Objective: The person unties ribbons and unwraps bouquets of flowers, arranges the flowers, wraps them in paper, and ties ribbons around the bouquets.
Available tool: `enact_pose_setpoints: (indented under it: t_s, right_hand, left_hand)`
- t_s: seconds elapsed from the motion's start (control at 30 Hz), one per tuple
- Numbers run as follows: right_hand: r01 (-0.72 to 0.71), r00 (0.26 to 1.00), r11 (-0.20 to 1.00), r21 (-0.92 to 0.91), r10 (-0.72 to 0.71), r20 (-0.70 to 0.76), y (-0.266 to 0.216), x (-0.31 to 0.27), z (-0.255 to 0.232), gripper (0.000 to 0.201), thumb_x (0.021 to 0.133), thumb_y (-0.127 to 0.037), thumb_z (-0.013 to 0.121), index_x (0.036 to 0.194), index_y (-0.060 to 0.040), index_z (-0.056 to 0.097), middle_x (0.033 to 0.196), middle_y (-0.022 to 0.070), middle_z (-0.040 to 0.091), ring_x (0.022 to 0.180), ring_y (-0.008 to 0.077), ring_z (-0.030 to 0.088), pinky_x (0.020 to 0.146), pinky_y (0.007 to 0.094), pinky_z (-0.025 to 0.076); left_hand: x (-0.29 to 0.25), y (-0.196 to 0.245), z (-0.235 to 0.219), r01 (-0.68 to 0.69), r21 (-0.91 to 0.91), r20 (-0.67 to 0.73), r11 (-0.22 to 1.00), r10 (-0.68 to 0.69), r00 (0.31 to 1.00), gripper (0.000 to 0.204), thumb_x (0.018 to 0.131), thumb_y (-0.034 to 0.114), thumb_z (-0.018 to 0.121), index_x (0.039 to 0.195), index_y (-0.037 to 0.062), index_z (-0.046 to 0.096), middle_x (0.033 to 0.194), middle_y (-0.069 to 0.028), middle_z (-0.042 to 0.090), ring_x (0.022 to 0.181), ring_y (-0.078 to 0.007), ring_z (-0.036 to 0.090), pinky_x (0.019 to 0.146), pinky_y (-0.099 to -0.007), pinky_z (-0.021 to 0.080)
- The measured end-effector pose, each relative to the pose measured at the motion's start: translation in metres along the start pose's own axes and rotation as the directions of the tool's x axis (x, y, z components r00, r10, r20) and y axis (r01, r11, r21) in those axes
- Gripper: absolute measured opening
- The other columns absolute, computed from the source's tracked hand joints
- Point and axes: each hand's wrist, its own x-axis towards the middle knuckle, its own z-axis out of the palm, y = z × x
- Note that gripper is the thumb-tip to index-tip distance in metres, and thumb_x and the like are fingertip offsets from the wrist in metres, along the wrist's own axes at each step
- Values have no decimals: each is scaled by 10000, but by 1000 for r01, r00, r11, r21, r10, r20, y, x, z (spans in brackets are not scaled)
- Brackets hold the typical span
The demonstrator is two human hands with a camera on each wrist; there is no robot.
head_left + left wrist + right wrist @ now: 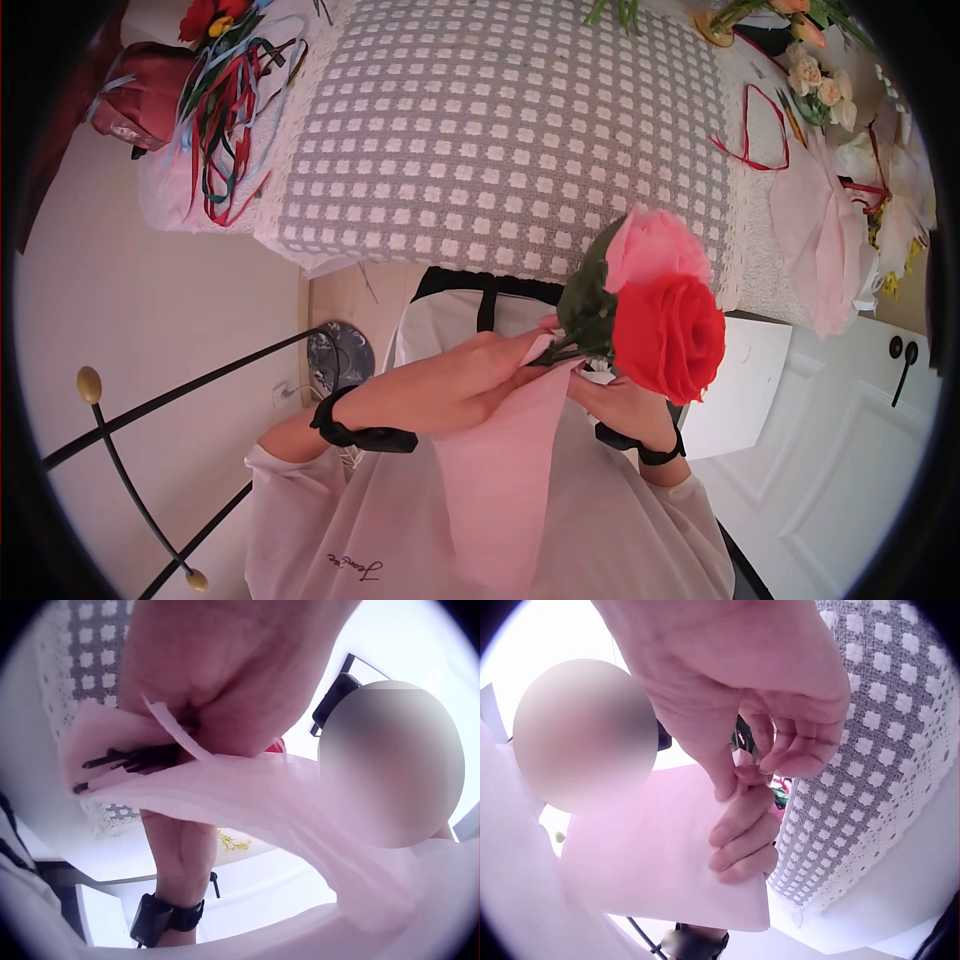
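My left hand point(480, 375) grips a sheet of pink wrapping paper point(505, 480) around the stems of a small bouquet. In the right wrist view, its fingers point(742, 844) curl over the paper. The bouquet has a red rose point(668, 338), a pink rose point(655, 250) and dark green leaves point(585, 290). Dark stem ends point(142, 757) poke out inside the paper in the left wrist view. My right hand point(630, 405) is at the paper's upper edge by the stems, its thumb and fingertips pinching there in the right wrist view. The red rose partly covers this hand in the head view.
A grey-and-white checked cloth point(480, 130) covers the table ahead. Tangled ribbons point(225, 130) lie at the left edge. On the right are a red ribbon loop point(768, 130), peach flowers point(820, 85) and another pink paper point(820, 220). A black metal rail point(190, 395) stands left of me.
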Motion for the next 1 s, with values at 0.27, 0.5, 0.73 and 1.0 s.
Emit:
enact_pose_setpoints:
  t_s: [0.27,0.5,0.73,1.0]
  right_hand:
    - [14,999,998,-64,-17,-48,45,-10,8,331,866,-30,826,1165,-47,686,1102,20,708,1020,131,678,903,278,542]
    - [-16,999,1000,8,16,43,39,-10,-1,296,856,-29,834,1108,-49,680,1050,18,700,977,131,684,867,278,547]
    - [-42,991,997,63,34,130,35,-11,-6,271,849,-27,841,1060,-50,674,1006,17,693,940,131,690,837,277,552]
    - [-181,973,974,137,157,166,28,-12,-3,265,804,13,859,998,-73,701,854,15,640,677,149,616,617,284,484]
  left_hand:
    - [-6,-19,7,-4,8,84,1000,3,996,464,1057,12,481,1514,-12,402,1027,-260,657,780,-457,603,667,-469,469]
    - [-1,-24,14,-61,1,91,998,61,994,643,998,-37,485,1600,41,274,828,-206,612,727,-399,593,645,-466,446]
    - [0,-35,20,-208,-47,75,977,211,975,304,1068,92,480,1359,5,491,880,-160,614,773,-352,600,702,-430,465]
    - [2,-29,9,-5,-174,343,985,65,937,415,1157,343,388,1269,-3,589,838,-13,544,780,-179,550,777,-319,475]
